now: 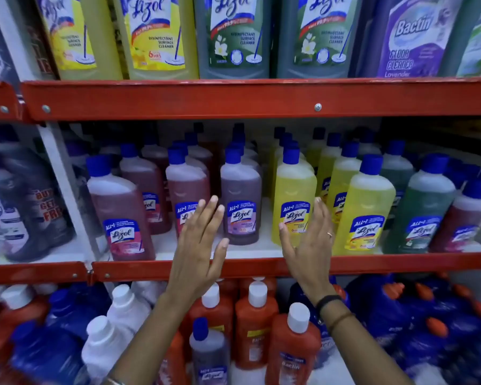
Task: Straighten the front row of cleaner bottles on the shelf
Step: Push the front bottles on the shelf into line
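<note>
The middle shelf (261, 252) holds a front row of blue-capped Lizol bottles. A pink bottle (120, 207) at the left leans and stands nearest the edge. Another pink bottle (185, 198), a purple bottle (240, 201) and a yellow bottle (293, 201) stand further back. A second yellow bottle (365, 209) and a green bottle (422, 209) follow to the right. My left hand (199, 245) is open, fingers spread, in front of the second pink bottle. My right hand (308, 240) is open, its fingers along the right side of the first yellow bottle. Neither hand grips anything.
A red shelf beam (233, 100) runs above, carrying large Lizol and Bactin bottles (417, 37). Below are orange bottles (254, 320) with white caps, white bottles (114, 329) and dark blue jugs (428, 315). A white upright post (67, 190) divides the left bay, which holds dark bottles (25, 207).
</note>
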